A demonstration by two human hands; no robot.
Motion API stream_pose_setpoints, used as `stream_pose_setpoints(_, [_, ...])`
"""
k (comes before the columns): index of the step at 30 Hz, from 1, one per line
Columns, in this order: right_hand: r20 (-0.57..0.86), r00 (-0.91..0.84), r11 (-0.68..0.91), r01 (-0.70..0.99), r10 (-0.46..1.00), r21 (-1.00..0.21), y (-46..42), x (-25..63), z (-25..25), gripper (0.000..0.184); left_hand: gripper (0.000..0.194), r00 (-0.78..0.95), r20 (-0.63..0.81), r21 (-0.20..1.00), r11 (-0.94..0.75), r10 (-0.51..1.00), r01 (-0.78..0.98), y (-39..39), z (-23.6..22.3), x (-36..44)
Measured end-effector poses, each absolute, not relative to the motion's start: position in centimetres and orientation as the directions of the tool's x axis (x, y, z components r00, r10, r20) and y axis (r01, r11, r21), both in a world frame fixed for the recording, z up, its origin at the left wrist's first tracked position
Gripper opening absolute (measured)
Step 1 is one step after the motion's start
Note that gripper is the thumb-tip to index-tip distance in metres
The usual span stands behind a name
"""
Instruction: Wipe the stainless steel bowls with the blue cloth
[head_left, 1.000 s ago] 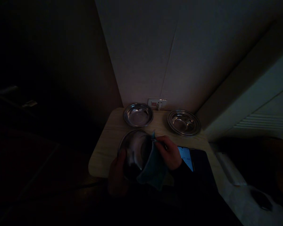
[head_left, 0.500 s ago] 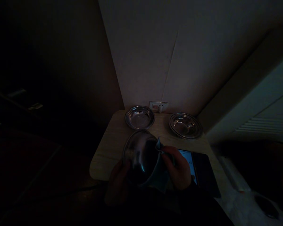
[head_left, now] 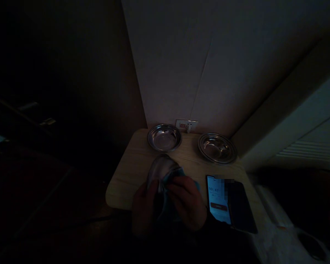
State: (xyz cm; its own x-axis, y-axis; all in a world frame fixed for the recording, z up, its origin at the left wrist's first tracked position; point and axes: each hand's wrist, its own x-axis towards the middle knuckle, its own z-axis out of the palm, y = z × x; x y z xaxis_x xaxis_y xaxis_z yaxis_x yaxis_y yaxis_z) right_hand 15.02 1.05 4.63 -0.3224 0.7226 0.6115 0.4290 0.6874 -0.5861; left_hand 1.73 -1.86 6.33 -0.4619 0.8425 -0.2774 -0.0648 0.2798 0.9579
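Observation:
The scene is very dim. My left hand [head_left: 143, 209] grips the near rim of a steel bowl [head_left: 161, 169] held tilted above the front of a small wooden table [head_left: 132, 172]. My right hand [head_left: 187, 201] is closed on a blue cloth [head_left: 169, 205] and presses it against the bowl, covering much of it. Only the bowl's upper edge shows above my fingers.
Two more steel bowls stand at the back of the table, one at the left [head_left: 164, 137] and one at the right [head_left: 217, 147]. A lit phone [head_left: 218, 198] in a dark folding case lies at the right. A wall socket [head_left: 186, 125] sits behind the bowls.
My right hand has slid left with the cloth over the bowl, which now shows less of its inside. The phone, earlier partly behind my hand, is uncovered.

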Motion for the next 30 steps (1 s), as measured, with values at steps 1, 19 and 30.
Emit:
stream_pose_setpoints(1, [0.604,-0.329,0.685,0.424,0.726,-0.592,1.5,15.0,4.8,0.020,0.035,-0.458,-0.300,0.949,0.312,0.837,-0.051,-1.8,6.4,1.8])
stream_pose_setpoints(19, [0.623,-0.336,0.708,0.353,0.707,-0.612,3.5,14.4,6.0,0.020,0.037,-0.450,-0.355,0.914,0.405,0.819,0.016,-1.7,7.0,1.9])
stream_pose_setpoints(30, [0.602,-0.248,0.647,0.398,0.759,-0.650,3.6,14.2,5.9,0.019,0.035,-0.473,-0.364,0.910,0.416,0.803,0.006,-2.0,7.5,1.8])
